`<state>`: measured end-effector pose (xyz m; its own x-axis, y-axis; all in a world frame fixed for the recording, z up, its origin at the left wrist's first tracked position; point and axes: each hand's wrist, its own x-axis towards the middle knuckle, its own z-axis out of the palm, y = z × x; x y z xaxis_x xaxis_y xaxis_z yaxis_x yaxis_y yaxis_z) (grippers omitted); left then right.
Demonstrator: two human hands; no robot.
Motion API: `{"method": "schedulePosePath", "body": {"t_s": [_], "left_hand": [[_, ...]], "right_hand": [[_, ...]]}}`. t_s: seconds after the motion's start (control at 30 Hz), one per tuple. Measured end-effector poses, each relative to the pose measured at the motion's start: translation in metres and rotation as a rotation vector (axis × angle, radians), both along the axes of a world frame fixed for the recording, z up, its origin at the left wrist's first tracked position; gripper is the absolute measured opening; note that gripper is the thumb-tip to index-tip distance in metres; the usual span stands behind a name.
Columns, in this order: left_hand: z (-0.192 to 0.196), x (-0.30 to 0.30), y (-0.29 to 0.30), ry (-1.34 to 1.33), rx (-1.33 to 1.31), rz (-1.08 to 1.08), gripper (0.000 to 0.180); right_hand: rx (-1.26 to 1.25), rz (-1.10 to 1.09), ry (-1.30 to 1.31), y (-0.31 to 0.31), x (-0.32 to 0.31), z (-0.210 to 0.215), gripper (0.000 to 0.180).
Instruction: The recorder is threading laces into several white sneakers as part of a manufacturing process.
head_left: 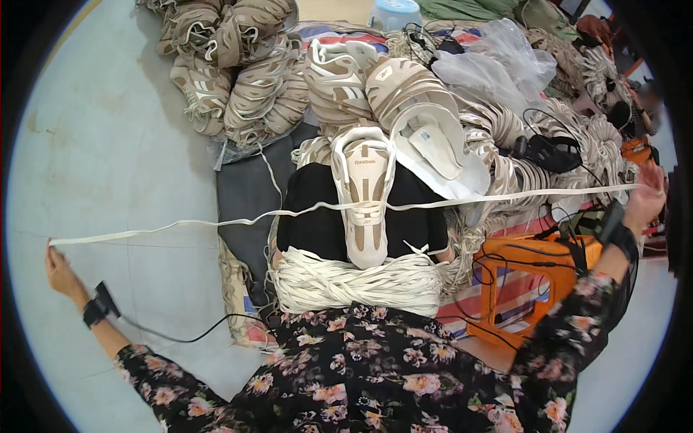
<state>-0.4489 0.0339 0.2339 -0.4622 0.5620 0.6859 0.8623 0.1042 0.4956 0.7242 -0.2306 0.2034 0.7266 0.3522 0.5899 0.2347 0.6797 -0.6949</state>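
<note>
A beige and white shoe upper (364, 169) stands between my knees, toe toward me. Its white shoelace (505, 195) runs through the lower eyelet area and stretches out to both sides. At the far left, my left hand (65, 276) is closed, pinching one end of the lace between its fingertips. Far out on the right, my right hand (648, 195) is closed on the other side of the lace, slightly blurred. The right stretch looks nearly straight; the left one is a little wavy. Across my lap lies a thick bundle of white shoelaces (357, 281).
Stacked shoe uppers (253, 94) lie at the back left, with more rows (505, 144) at the right. White insole-like pieces (437, 148) lean beside the upper. An orange stool (530, 267), black cables and a clear plastic bag (498, 65) are to the right.
</note>
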Motion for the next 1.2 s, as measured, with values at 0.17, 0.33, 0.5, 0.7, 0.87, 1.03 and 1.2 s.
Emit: {"method": "schedulePosePath", "body": {"t_s": [0.17, 0.33, 0.5, 0.7, 0.87, 1.03, 1.2], "left_hand": [[-0.12, 0.154, 0.042, -0.775, 0.118, -0.808, 0.035], [-0.172, 0.339, 0.031, -0.971, -0.367, -1.14, 0.049], [-0.182, 0.458, 0.01, -0.922, -0.915, -1.39, 0.028], [-0.204, 0.526, -0.014, -0.601, -1.084, -1.343, 0.019], [-0.221, 0.539, -0.02, -0.408, -0.958, -1.374, 0.017], [-0.217, 0.542, -0.021, -0.534, -0.999, -1.371, 0.017], [-0.221, 0.535, -0.021, -0.617, -0.973, -1.331, 0.018]], "right_hand": [[-0.19, 0.442, 0.185, 0.101, -0.278, -0.06, 0.025], [-0.994, 0.698, -0.091, 0.144, -0.435, -0.151, 0.027], [-1.063, 0.784, -0.153, 0.155, -0.458, -0.231, 0.013], [-1.028, 0.686, -0.33, 0.164, -0.467, -0.238, 0.012], [-0.969, 0.613, -0.526, 0.169, -0.469, -0.234, 0.013], [-0.999, 0.378, -0.814, 0.175, -0.484, -0.223, 0.013], [-1.088, 0.924, -0.056, 0.173, -0.464, -0.223, 0.012]]}}
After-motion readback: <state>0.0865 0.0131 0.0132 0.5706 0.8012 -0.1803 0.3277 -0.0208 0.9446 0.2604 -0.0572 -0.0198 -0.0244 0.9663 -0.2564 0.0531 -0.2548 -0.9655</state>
